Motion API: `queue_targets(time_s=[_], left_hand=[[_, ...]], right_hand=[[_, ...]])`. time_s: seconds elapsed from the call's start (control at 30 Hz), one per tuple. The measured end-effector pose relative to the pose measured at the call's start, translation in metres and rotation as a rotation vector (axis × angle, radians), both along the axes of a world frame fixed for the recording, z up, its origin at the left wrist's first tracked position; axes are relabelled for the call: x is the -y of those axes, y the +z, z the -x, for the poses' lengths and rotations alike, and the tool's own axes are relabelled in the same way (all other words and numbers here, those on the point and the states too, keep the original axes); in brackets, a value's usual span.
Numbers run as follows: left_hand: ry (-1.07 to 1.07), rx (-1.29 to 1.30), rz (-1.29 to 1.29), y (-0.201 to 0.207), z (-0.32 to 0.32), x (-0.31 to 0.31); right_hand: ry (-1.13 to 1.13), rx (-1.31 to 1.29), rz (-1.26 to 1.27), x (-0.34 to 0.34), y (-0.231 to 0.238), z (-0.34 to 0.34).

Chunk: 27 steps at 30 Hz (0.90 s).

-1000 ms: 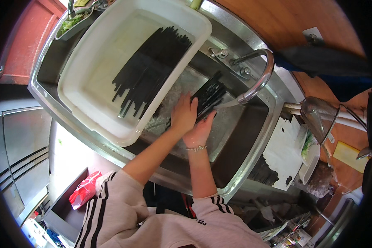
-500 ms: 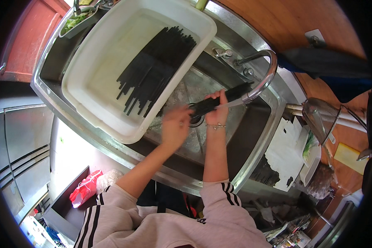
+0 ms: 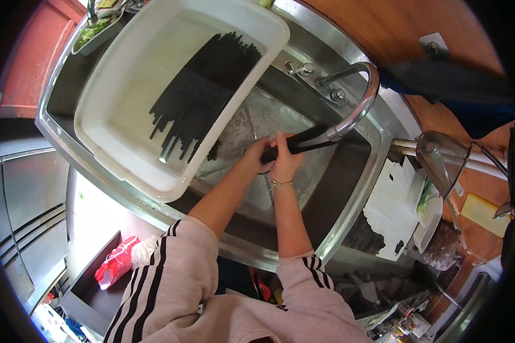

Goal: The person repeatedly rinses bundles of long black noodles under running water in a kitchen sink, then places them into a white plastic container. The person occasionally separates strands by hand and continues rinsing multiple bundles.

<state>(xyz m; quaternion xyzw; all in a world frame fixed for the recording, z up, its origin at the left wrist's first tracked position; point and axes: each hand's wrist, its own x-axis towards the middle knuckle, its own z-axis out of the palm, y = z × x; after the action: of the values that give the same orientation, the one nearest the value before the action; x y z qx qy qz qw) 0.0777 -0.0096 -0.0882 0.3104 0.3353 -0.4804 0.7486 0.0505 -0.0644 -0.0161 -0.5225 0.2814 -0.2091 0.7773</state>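
Note:
A bundle of black chopsticks [image 3: 308,139] is held over the metal sink basin [image 3: 312,180], slanting up to the right beneath the curved tap [image 3: 367,97]. My right hand [image 3: 284,161], wearing a bracelet at the wrist, is closed round the bundle's middle. Close beside it, my left hand [image 3: 257,155] wraps the lower left end, its fingers partly hidden. To the left, a large white tub [image 3: 117,163] of water rests across the sink. Many more black chopsticks [image 3: 203,91] lie side by side in it.
Tap handles [image 3: 306,68] rise from the sink's back ledge. Wire strainers [image 3: 440,154] hang at the right, near a yellow board [image 3: 485,214] and a white tray [image 3: 426,228]. A container of greens [image 3: 94,34] sits at the far left corner. A red bag [image 3: 117,263] lies below left.
My left hand has come up to the right, from a blurred spot beside the bundle's end to a grip against my right hand. The view has shifted slightly.

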Motion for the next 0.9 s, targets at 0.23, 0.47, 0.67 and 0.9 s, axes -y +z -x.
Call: queue_targets(time_s=[0.23,0.47,0.67,0.9], left_hand=[[0.04,0.079,0.126,-0.026,0.003,0.004],[-0.069,1.051,-0.414,0.015,0.0,0.007],[-0.173,1.383,-0.525,0.06,0.019,0.006],[-0.019,1.018,-0.232,0.065,0.02,-0.004]], right_hand=[[0.112,0.007,0.283,0.008,-0.03,0.006],[0.125,-0.014,-0.224,0.01,-0.021,0.016],[0.293,0.08,-0.395,-0.004,0.002,0.039],[0.325,0.044,-0.49,-0.013,0.012,0.044]])
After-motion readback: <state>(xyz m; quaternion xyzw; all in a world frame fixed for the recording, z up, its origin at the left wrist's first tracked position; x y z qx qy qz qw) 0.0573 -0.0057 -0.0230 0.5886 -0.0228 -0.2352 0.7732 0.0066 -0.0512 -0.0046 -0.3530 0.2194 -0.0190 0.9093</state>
